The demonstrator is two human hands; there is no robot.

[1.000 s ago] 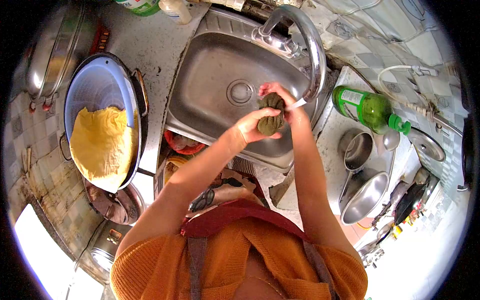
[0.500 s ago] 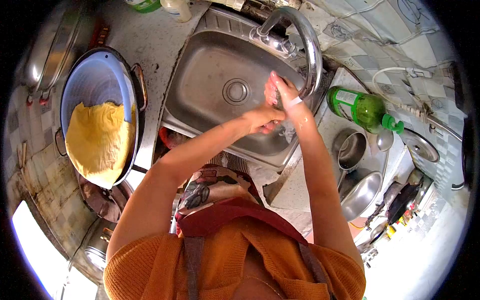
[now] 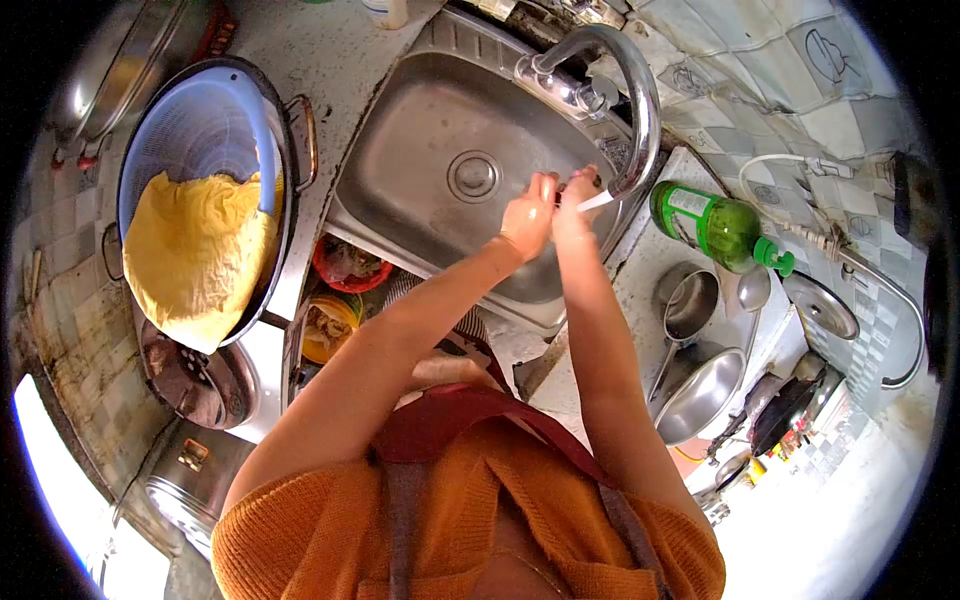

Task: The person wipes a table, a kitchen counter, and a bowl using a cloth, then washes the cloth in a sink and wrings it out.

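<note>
My left hand point(image 3: 528, 218) is over the right part of the steel sink point(image 3: 410, 150), its fingers stretched forward and close together beside my right hand. My right hand point(image 3: 574, 212) sits under the curved chrome faucet point(image 3: 645, 120), and a stream of water point(image 3: 597, 201) runs onto it. Its fingers reach out past the stream, partly hidden by it. Both hands look wet and hold nothing that I can make out. The drain point(image 3: 473, 176) lies to the left of them.
A blue strainer point(image 3: 190, 100) with a yellow cloth point(image 3: 200, 255) stands in a two-handled pan on the left. To the right lie a green soap bottle point(image 3: 715, 225), a small saucepan point(image 3: 690, 300), a steel bowl point(image 3: 705, 395) and a ladle point(image 3: 752, 290). Below left is a red basket point(image 3: 345, 270).
Half a second ago my hands were clasped and rubbing; now they are side by side under the spout with water running on the right one. The view has shifted a little.
</note>
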